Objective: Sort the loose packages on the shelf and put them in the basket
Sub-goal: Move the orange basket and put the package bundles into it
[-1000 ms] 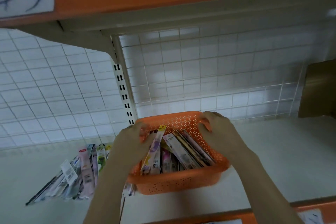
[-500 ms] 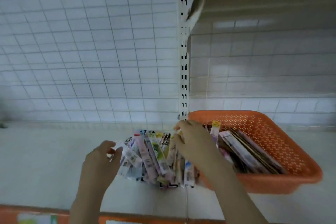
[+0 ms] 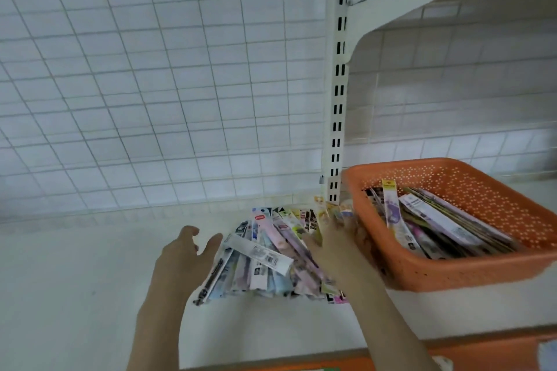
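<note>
On the white shelf [image 3: 75,295], both hands have left the orange basket [image 3: 452,274]; the left hand [image 3: 177,259], fingers spread, and the right hand [image 3: 331,247], laid flat, now gather the loose packages [image 3: 265,259].

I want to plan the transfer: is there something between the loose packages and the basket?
Nothing visible. The loose packages lie directly left of the basket; only its low orange wall must be cleared. Right hand rests on them.

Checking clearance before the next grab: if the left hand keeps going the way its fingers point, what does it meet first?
Probably the white package lying across the pile of loose packages; the left hand sits just beside it.
</note>
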A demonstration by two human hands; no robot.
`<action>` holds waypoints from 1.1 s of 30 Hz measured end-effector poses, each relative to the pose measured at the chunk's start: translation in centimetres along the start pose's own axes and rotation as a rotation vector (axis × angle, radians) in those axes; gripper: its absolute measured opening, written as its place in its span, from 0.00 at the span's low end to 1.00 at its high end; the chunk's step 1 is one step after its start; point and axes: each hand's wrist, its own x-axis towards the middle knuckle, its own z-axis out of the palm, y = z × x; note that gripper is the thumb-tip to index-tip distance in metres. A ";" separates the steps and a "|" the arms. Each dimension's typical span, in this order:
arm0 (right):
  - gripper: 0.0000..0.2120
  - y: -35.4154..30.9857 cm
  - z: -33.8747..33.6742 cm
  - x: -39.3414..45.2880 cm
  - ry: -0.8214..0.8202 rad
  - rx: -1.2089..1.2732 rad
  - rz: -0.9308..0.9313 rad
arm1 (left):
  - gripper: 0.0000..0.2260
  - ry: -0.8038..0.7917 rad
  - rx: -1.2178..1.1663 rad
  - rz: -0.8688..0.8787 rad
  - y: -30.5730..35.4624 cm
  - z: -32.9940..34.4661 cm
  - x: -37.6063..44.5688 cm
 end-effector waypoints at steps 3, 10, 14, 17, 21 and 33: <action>0.37 0.2 0.1 -0.5 -0.003 -0.009 0.097 | 0.30 -0.170 0.028 0.017 1.1 1.2 0.0; 0.38 0.4 -0.4 -0.8 -0.093 0.032 0.095 | 0.41 -0.300 0.065 0.100 3.3 3.7 -0.4; 0.48 0.2 0.2 -0.6 -0.158 0.084 0.058 | 0.42 -0.286 0.092 0.091 3.4 4.0 -0.8; 0.50 0.3 0.6 -0.4 -0.152 0.089 0.039 | 0.40 -0.291 0.077 0.126 3.3 3.9 -0.9; 0.36 0.2 0.1 -0.7 -0.123 0.096 0.022 | 0.41 -0.314 -0.068 0.110 2.8 3.2 -0.5; 0.48 -0.3 -0.5 -0.3 -0.183 0.130 -0.003 | 0.17 -0.389 -0.003 -0.017 2.9 1.7 -0.2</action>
